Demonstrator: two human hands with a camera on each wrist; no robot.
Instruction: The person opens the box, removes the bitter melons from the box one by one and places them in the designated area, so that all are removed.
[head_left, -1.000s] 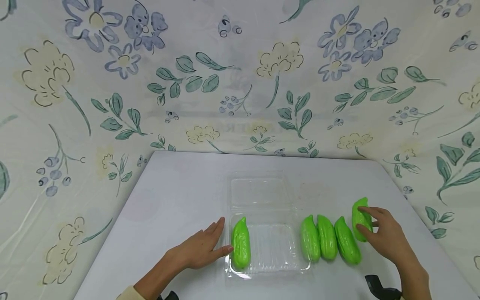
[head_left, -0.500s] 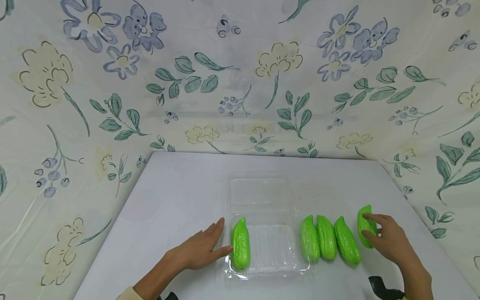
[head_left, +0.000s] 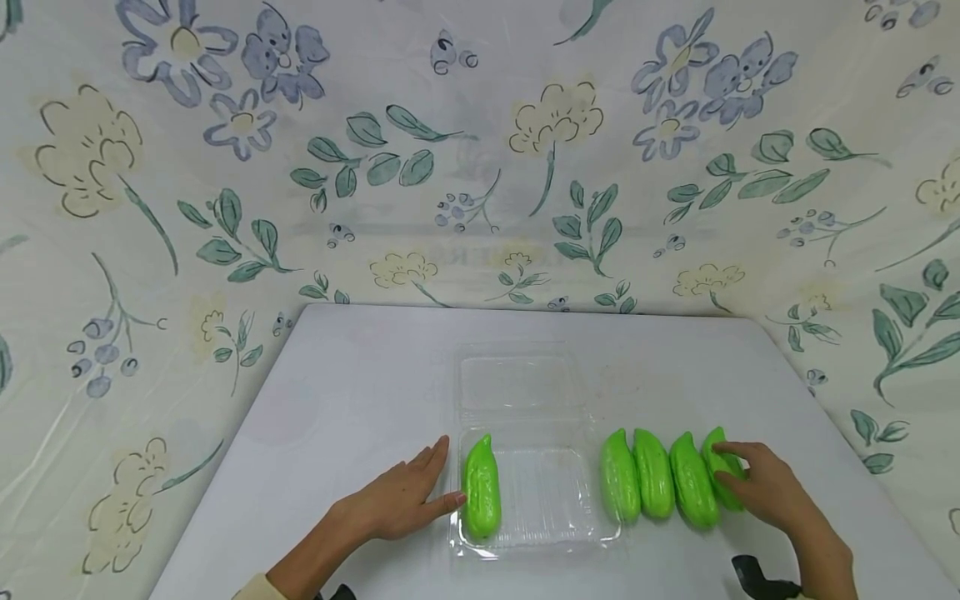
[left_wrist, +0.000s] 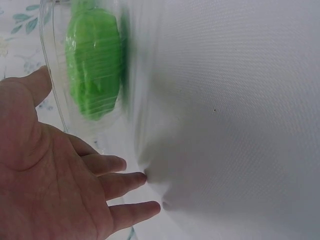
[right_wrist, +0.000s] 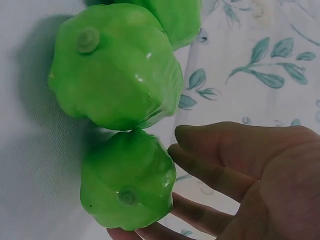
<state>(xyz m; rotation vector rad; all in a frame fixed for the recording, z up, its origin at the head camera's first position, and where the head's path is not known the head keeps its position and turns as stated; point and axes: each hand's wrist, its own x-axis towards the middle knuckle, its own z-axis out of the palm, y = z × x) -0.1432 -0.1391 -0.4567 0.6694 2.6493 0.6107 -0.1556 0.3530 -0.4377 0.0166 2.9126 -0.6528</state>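
In the head view my right hand (head_left: pixel 768 492) has its thumb and fingers about a light green, ribbed bitter melon (head_left: pixel 725 464), rightmost in a row of several. The right wrist view shows that melon (right_wrist: pixel 127 187) against its bigger-looking neighbour (right_wrist: pixel 115 70), fingers on its side and underneath, thumb near its top. My left hand (head_left: pixel 401 498) lies by the left side of a clear plastic clamshell box (head_left: pixel 543 492), its thumb at the rim. The left wrist view shows those fingers spread straight on the table. One melon (head_left: pixel 482 487) lies inside the box along its left wall.
The box's lid (head_left: pixel 517 379) is folded back flat on the white table (head_left: pixel 360 358). Other melons (head_left: pixel 620 477) stand side by side just right of the box. Flower-printed cloth (head_left: pixel 465 150) hangs behind the table and along both sides.
My right hand shifted the rightmost melon slightly right and nearer, then left against the melon beside it. The left hand and the box stay where they were.
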